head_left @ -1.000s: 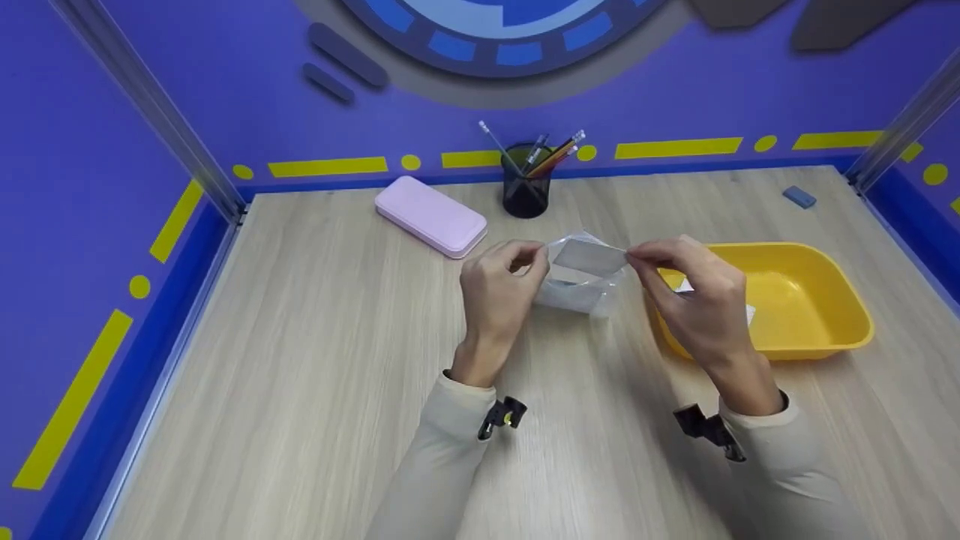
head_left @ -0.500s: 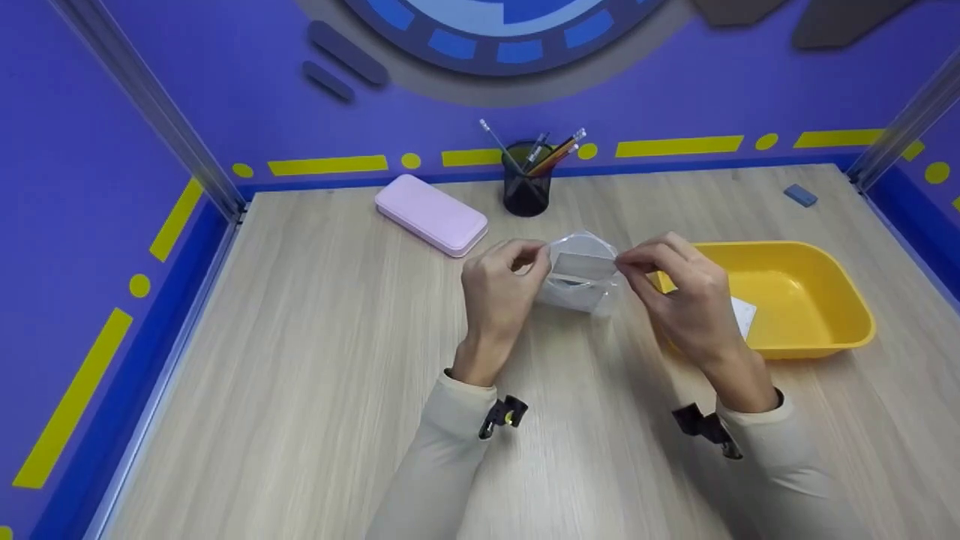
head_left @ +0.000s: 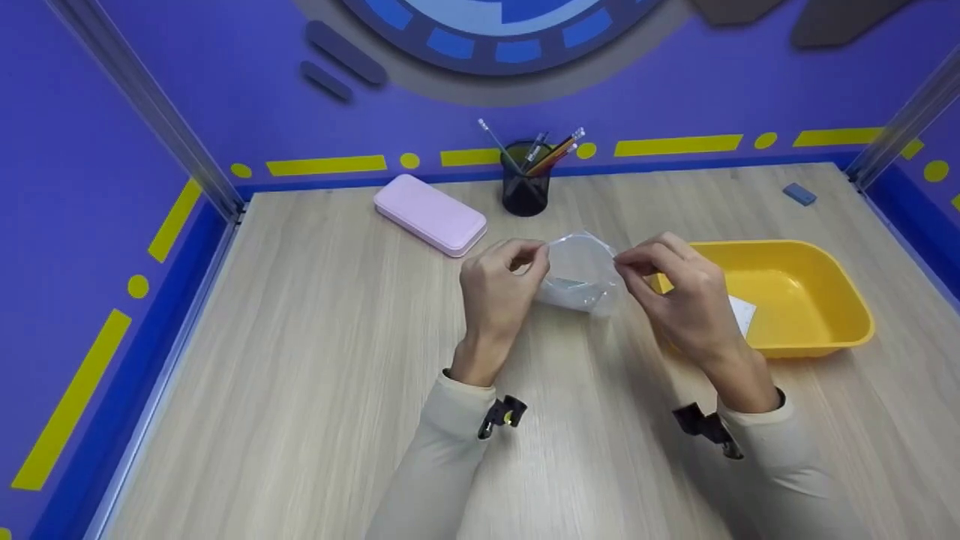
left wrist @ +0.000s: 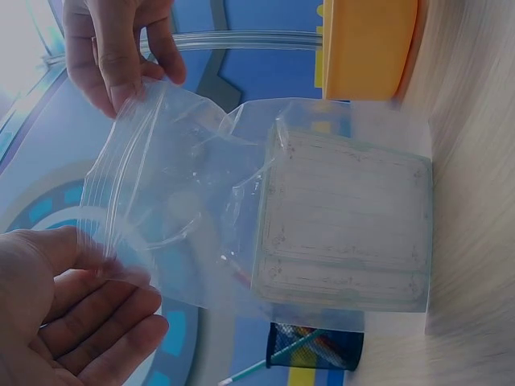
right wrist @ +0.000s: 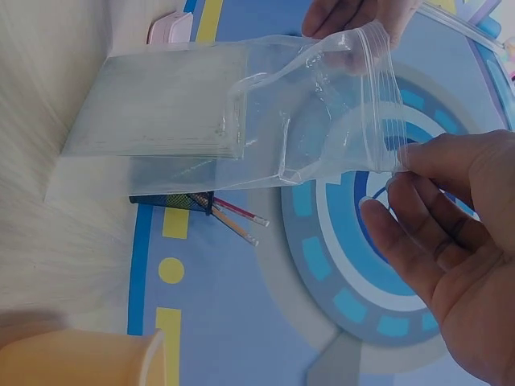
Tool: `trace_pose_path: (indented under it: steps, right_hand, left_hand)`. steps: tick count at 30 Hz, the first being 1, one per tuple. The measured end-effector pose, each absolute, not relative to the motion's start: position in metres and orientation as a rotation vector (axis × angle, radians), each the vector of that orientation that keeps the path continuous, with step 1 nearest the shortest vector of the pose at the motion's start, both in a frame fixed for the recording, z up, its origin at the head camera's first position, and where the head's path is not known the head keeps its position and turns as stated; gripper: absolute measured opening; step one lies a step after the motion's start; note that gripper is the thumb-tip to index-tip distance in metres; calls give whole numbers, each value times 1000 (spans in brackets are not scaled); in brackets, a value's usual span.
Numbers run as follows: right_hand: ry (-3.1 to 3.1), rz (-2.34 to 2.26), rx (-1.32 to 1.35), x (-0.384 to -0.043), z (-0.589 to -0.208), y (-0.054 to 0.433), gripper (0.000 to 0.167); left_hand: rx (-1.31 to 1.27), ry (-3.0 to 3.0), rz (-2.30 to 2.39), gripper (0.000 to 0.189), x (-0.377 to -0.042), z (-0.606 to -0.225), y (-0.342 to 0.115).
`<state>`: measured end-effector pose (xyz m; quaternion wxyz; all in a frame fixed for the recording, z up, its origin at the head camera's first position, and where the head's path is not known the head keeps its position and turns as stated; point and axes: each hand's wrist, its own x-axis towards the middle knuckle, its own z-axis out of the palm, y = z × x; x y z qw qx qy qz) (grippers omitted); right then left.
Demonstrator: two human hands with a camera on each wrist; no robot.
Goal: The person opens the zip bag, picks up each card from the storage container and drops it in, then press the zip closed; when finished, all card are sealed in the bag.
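Observation:
A clear zip-lock bag (head_left: 574, 296) stands mouth-up on the table between the hands. Thumb and fingertips of my left hand (head_left: 496, 296) pinch one side of its mouth; my right hand (head_left: 686, 300) pinches the opposite side, and the mouth is spread wide. Low inside the bag rests a stack of thin, flat, greyish square sheets (left wrist: 346, 221). The right wrist view shows the sheet stack (right wrist: 165, 104) through the plastic, with the ridged zip strip (right wrist: 382, 104) at the right hand's fingertips.
Right of the bag is a yellow tray (head_left: 806, 300) holding white paper pieces (head_left: 743, 315). Behind stand a pink case (head_left: 431, 214) and a black mesh pencil cup (head_left: 525, 187). A small blue eraser-like block (head_left: 799, 194) lies at the back right. Purple-blue panels enclose the table.
The grey sheet that my right hand held over the bag has gone down inside it. My right hand moved left and now pinches the bag's mouth. My left hand stayed put.

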<state>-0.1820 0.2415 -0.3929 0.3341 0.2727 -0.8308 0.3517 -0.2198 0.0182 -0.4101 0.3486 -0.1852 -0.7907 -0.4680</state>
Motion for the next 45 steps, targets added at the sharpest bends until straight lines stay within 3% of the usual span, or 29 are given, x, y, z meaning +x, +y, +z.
trace_pose_path:
  steps: [15,30,45]
  right_hand:
    - [-2265,879,685,-183,-384,259,19]
    - [-2596,916,346,-198,-396,312,15]
    - [-2963,975,40,-216,-425,350,35]
  left_hand:
    - [-479,-2036,-1205,5,-221,-409,17]
    - [-478,-2041,-1206,4,-221,-407,17]
    - [-473,-2038,-1211,5,-222,-410,18]
